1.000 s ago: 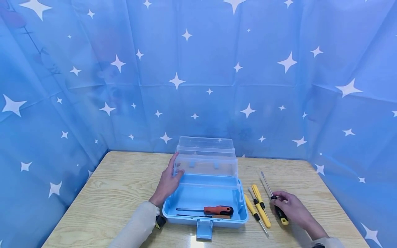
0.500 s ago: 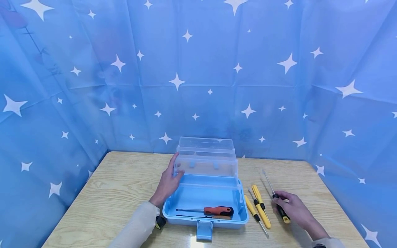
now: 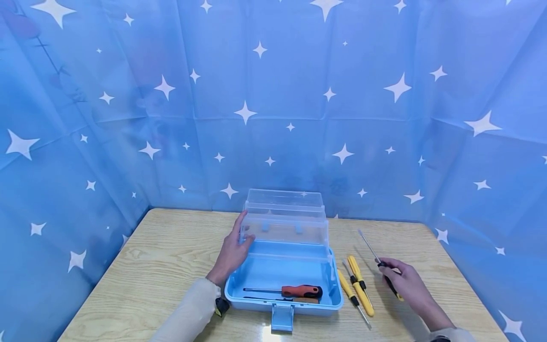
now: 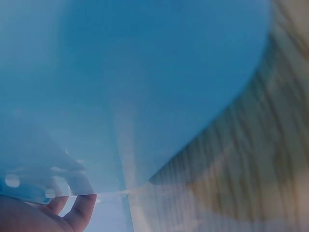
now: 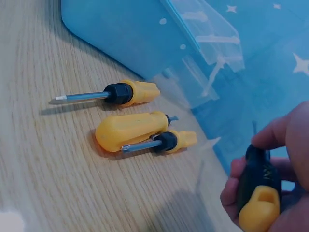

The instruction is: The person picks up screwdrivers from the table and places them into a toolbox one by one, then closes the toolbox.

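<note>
Black-and-yellow screwdriver (image 5: 259, 188) in the right hand (image 3: 406, 287), fingers curled round it above the desk (image 3: 179, 256), shaft pointing far; the left hand (image 3: 231, 256) pinches the clear lid (image 3: 285, 230) at its left edge, presumably steadying it open. Yellow screwdrivers (image 3: 363, 298) lie right of the blue box (image 3: 282, 274); inside, a red-and-black screwdriver (image 3: 301, 291) and orange-handled tool (image 3: 306, 300) line the near wall.

A creased blue backdrop (image 3: 295, 71) with white stars (image 3: 398, 88) and seemingly a faint pinkish print (image 3: 23, 24) hangs behind a wood-grained table (image 3: 166, 251)
</note>
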The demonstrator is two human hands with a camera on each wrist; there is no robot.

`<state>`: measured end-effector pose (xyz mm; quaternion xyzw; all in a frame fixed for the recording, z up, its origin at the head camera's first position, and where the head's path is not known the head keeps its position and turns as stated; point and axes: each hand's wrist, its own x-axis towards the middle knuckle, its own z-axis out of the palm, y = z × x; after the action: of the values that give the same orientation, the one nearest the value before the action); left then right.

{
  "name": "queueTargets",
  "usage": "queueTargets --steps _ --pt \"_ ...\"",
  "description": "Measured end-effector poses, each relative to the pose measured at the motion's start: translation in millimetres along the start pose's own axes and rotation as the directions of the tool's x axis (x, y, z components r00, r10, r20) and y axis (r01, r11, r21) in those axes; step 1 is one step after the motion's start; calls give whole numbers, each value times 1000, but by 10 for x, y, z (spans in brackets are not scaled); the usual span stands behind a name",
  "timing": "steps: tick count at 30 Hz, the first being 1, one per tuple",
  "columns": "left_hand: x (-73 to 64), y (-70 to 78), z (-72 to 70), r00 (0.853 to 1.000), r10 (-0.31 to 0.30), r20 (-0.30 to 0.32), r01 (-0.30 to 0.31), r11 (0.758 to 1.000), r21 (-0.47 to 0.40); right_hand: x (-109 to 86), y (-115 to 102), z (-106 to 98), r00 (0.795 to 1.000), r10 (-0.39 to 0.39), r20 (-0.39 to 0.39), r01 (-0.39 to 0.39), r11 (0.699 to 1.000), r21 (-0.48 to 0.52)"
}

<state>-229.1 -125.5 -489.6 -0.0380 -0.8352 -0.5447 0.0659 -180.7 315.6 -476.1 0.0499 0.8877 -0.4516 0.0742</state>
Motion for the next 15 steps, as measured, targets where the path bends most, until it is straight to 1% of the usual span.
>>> queueTargets --steps 4,10,15 --pt "1 -7 2 1000 0 -3 0 1000 2 12 -14 0 999 33 -6 -33 998 48" --pt "5 -15 1 1000 -5 -1 5 1000 6 20 -35 4 1000 13 7 -14 996 91" --pt "0 -11 2 1000 -11 3 11 1000 -11 16 -66 -6 1000 2 7 -3 995 96"
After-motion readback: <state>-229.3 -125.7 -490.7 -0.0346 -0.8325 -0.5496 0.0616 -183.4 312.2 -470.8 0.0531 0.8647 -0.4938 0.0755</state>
